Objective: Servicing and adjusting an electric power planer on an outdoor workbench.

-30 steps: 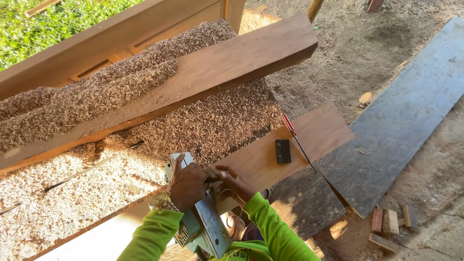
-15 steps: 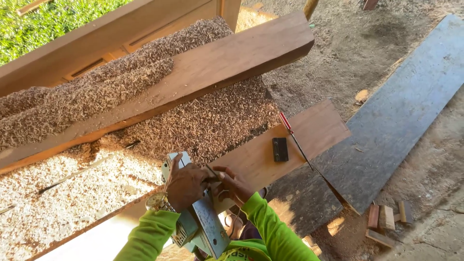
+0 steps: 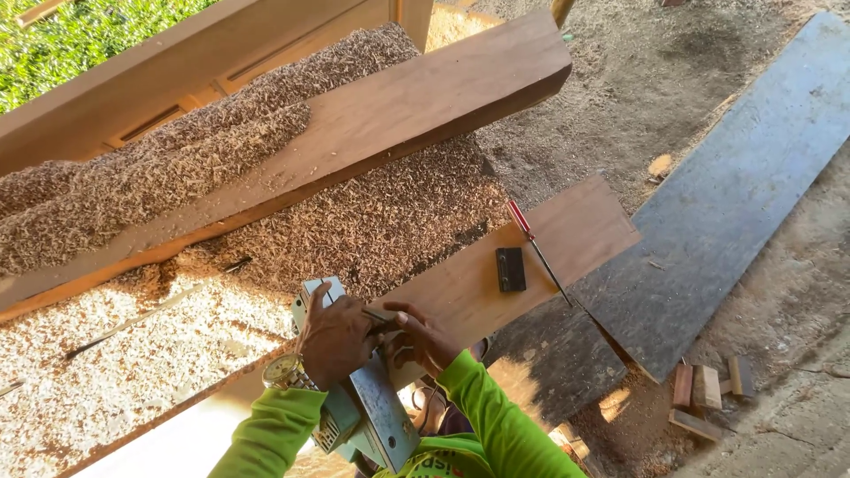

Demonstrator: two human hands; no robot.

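My left hand [image 3: 334, 340], a wristwatch on its wrist, grips the top of a grey-green electric hand planer [image 3: 363, 409] held upside down near my chest. My right hand [image 3: 421, 337] pinches a small part at the planer's front end, fingers closed on it. Both arms wear bright green sleeves. The planer rests by the near end of a reddish wooden board [image 3: 549, 243], where a small black rectangular block [image 3: 510, 269] and a red-handled screwdriver [image 3: 535, 248] lie.
A thick brown beam [image 3: 416, 106] crosses the top, heaped with wood shavings [image 3: 133, 186]. More shavings cover the bench at left. A long grey plank [image 3: 735, 186] lies on the dirt floor at right, with small wood offcuts [image 3: 704, 389] beside it.
Both hands keep working at the planer's front end with small finger shifts. The view has drifted slightly; nothing on the board has moved.
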